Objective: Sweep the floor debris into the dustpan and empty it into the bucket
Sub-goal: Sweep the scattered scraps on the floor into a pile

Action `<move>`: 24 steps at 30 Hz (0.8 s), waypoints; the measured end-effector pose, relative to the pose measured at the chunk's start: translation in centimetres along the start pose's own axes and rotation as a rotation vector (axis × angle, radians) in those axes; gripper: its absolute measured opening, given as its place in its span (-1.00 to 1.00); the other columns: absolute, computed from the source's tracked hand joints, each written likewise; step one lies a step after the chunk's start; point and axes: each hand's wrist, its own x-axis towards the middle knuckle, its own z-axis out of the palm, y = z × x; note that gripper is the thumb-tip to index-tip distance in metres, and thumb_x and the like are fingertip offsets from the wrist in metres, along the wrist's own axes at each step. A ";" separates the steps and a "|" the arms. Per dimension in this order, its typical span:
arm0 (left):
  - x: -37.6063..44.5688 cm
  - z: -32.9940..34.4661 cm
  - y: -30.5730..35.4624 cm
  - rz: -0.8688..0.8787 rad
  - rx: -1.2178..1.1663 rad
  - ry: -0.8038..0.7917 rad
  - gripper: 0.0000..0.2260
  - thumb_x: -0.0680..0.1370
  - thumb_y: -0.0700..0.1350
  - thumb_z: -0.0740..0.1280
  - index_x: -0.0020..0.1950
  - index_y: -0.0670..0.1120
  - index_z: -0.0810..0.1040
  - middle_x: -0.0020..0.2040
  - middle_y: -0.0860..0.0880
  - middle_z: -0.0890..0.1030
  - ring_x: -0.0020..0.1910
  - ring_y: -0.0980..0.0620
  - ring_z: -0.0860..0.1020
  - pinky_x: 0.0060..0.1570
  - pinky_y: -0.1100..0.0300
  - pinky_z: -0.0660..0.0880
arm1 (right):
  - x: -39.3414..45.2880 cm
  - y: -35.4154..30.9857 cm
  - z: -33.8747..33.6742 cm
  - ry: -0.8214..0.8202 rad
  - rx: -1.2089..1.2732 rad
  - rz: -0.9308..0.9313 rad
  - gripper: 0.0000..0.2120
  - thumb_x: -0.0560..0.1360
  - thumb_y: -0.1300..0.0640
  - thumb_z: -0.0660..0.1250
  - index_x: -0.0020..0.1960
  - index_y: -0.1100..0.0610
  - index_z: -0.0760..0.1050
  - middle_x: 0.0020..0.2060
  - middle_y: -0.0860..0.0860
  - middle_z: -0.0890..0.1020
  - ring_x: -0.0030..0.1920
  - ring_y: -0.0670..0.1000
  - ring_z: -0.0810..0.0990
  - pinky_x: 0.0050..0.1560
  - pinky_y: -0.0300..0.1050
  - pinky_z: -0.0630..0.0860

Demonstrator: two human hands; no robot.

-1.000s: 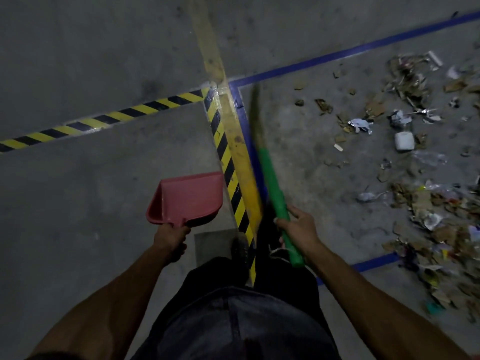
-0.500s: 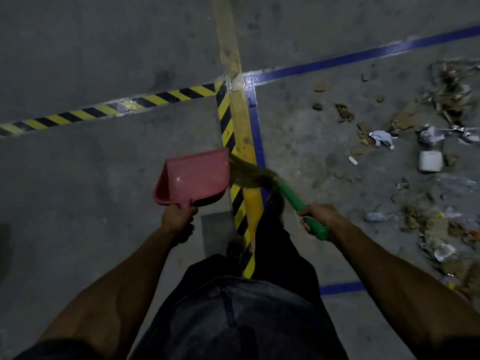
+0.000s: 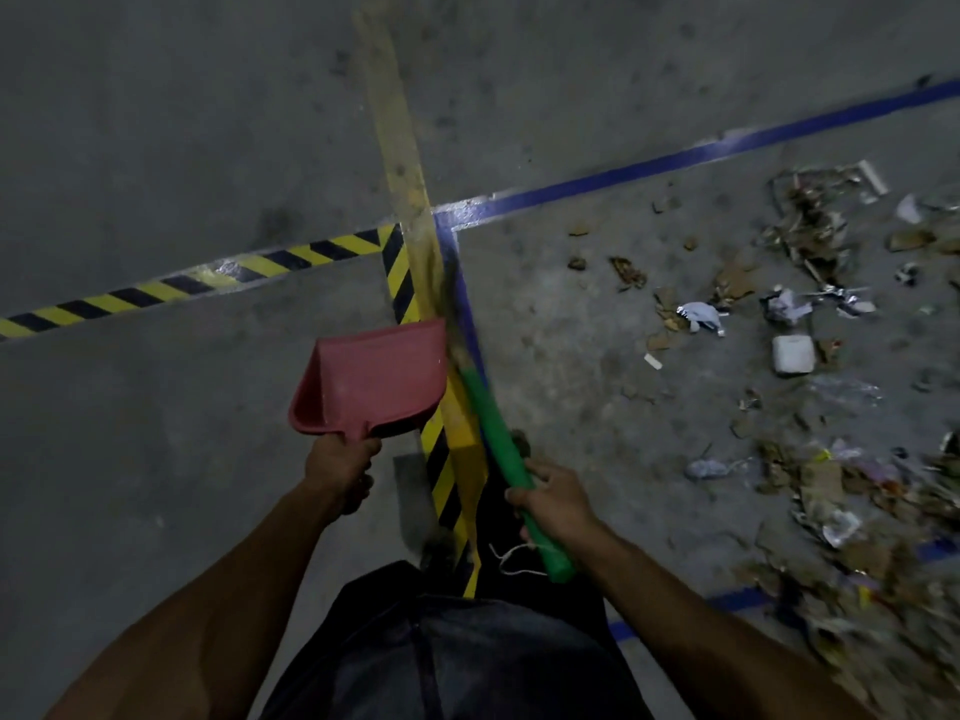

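My left hand (image 3: pixel 340 472) grips the handle of a red dustpan (image 3: pixel 376 379), held above the floor with its mouth facing away from me. The dustpan looks empty. My right hand (image 3: pixel 556 504) grips the green handle of a broom (image 3: pixel 496 444). The broom points forward, and its blurred bristles lie along the right edge of the dustpan. Floor debris (image 3: pixel 810 366), made of paper scraps, cardboard bits and a white box, is scattered to the right inside the blue-taped area. No bucket is in view.
A yellow floor stripe (image 3: pixel 400 163) runs away from me, edged by yellow-and-black hazard tape (image 3: pixel 171 288) and blue tape (image 3: pixel 675 161). Bare concrete lies to the left and ahead. My legs and feet stand over the stripe.
The broom swung from pointing left into the dustpan mouth to pointing forward beside it. My right hand dropped lower and nearer to me. The dustpan stayed roughly where it was.
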 end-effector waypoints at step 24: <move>3.8 3.7 10.6 0.222 0.322 0.029 -0.86 0.51 -0.20 0.33 -0.18 -0.23 0.43 -0.37 -0.20 0.45 -0.53 -0.06 0.45 -0.49 0.23 0.35 | 2.6 -4.2 -4.7 0.325 0.483 -0.132 -0.41 0.47 0.36 0.36 0.41 -0.02 0.33 -0.53 0.05 0.55 -0.64 0.02 0.43 -0.62 -0.25 0.36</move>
